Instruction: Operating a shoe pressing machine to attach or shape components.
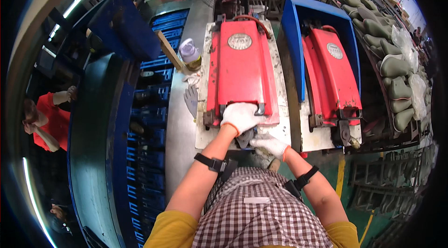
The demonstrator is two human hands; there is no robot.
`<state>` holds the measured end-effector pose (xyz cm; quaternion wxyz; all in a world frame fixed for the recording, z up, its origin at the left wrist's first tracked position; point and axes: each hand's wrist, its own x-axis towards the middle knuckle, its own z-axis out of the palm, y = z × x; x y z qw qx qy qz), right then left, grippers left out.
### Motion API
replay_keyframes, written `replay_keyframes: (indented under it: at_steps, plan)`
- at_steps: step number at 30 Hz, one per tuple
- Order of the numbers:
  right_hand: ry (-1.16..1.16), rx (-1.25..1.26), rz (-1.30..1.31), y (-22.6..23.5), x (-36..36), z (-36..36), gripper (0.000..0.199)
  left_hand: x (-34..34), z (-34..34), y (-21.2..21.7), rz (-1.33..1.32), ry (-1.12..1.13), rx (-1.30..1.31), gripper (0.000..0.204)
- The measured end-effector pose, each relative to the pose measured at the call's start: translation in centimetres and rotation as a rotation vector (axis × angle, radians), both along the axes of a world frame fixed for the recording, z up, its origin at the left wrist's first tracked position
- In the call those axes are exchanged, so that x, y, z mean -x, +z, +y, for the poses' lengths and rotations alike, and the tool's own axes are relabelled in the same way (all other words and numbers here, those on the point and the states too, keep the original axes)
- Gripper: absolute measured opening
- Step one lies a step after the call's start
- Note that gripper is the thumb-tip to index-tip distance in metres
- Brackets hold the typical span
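A red press-like machine (242, 68) with a round metal plate on its lid stands on a worn white board (203, 140) in front of me. My left hand (241, 116), in a white knit glove, is closed over the black handle (261, 108) at the lid's near edge. The handle's middle is hidden under the glove. Below and to the right, my right hand (269, 145), also gloved, reaches toward a dark metal fitting (244, 140) at the machine's front. Its fingertips are by the fitting, and whether they grip anything cannot be made out.
A second red machine (333, 71) sits under a blue hood (294, 29) to the right. Racks there carry olive-green shoe-shaped pieces (394, 66). Left are a bottle (189, 51), a grey glove (191, 99), a metal table (179, 155), blue slatted conveyor (151, 155) and a person (49, 122).
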<state>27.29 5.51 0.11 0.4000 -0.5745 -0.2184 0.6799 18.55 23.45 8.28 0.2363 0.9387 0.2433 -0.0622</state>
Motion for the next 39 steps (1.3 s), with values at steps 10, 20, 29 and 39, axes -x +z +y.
replay_keyframes:
  at_steps: [10,20,29,39]
  plan:
    - [-0.015,-0.007,-0.015,0.2,0.2,0.0,0.032,0.2,-0.2,0.1,0.030,-0.016,-0.028,0.054]
    - [-0.010,0.045,-0.025,0.4,0.5,0.2,0.037,0.2,-0.2,0.6,0.055,-0.028,-0.010,0.052]
    - [-0.260,0.090,0.073,0.1,6.8,-0.8,0.038,0.2,-0.1,0.5,0.083,-0.016,-0.007,0.052]
    - [0.158,0.150,0.024,1.4,6.0,-3.0,0.065,0.4,-0.1,0.0,0.015,-0.031,-0.022,0.056]
